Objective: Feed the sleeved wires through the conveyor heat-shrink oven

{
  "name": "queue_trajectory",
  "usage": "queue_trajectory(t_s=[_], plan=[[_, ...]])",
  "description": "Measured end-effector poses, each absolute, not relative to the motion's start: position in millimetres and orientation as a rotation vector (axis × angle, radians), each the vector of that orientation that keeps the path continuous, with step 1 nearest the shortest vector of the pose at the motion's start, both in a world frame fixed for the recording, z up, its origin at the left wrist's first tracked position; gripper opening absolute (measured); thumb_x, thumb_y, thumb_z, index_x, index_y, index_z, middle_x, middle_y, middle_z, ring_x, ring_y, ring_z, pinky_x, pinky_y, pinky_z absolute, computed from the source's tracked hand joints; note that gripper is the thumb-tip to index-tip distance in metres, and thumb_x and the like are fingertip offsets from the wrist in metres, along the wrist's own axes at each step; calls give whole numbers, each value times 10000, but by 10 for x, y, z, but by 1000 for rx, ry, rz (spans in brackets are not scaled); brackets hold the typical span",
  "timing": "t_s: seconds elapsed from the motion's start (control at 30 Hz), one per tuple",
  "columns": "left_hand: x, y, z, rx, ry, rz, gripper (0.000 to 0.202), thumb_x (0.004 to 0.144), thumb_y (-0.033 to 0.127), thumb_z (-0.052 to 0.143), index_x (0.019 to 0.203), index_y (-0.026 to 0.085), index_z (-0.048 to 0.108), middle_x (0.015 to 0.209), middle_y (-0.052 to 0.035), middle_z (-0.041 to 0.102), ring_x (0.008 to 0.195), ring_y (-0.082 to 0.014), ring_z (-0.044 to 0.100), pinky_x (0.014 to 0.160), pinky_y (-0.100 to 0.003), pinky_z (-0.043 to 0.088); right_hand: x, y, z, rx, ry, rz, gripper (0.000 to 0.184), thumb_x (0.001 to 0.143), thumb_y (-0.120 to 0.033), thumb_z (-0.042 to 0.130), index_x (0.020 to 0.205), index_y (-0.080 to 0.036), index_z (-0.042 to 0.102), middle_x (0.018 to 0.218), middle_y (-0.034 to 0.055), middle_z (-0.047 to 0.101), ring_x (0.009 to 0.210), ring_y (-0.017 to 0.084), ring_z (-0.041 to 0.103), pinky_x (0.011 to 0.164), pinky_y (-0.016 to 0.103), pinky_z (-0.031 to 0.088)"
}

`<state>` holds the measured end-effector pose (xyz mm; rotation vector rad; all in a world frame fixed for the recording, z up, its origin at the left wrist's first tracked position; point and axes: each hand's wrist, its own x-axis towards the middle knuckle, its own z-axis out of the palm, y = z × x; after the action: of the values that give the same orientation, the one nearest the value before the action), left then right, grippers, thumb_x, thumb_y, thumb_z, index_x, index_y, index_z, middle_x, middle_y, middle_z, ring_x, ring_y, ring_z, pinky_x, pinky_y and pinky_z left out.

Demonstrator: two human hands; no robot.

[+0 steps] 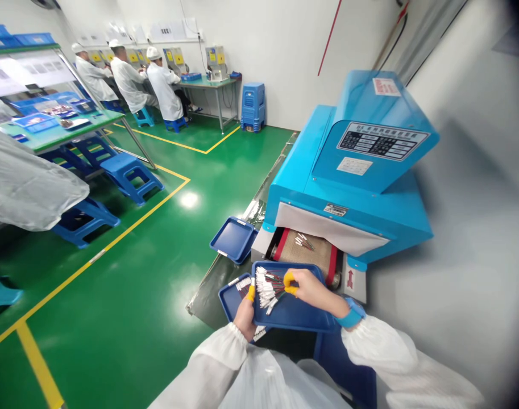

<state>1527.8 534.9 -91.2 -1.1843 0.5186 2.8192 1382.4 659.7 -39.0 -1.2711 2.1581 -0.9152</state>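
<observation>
A blue plastic tray (295, 312) rests in front of me, and a bundle of small white-tipped parts with dark red wires (268, 289) lies across it. My left hand (245, 316) grips the tray's near left edge, with a yellow finger cot on the thumb. My right hand (307, 287) reaches over the tray, its yellow-capped fingertips pinched at the bundle's right end. A second blue tray (230, 301) lies partly under the first and holds a few similar parts. White sleeves cover both forearms, and a blue band circles my right wrist.
A blue conveyor oven (348, 165) stands just ahead, its tan mesh belt (306, 253) carrying a few parts. An empty-looking blue tray (233, 240) sits beside it. Blue stools (129, 176) stand on the green floor; white-coated workers (163, 85) sit at far benches.
</observation>
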Motion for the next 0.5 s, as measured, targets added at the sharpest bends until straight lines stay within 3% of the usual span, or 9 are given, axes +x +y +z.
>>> queue_trajectory(t_s=[0.23,0.5], plan=[[15281,5305,-994,-1262,526,2808,495,768,413,561,1148,98,538,890,-141,704,806,-257,666,786,-396,508,13719,6719,-502,-989,2137,-1155,22,663,-187,577,658,-166,580,687,16,595,628,133,546,569,236,430],[15276,5273,-953,-1359,698,2670,541,782,488,499,1148,90,533,655,-102,689,560,-230,648,600,-363,528,13553,6851,-539,-596,2025,-1360,153,595,-267,643,665,-161,559,618,1,564,534,121,529,474,231,432]])
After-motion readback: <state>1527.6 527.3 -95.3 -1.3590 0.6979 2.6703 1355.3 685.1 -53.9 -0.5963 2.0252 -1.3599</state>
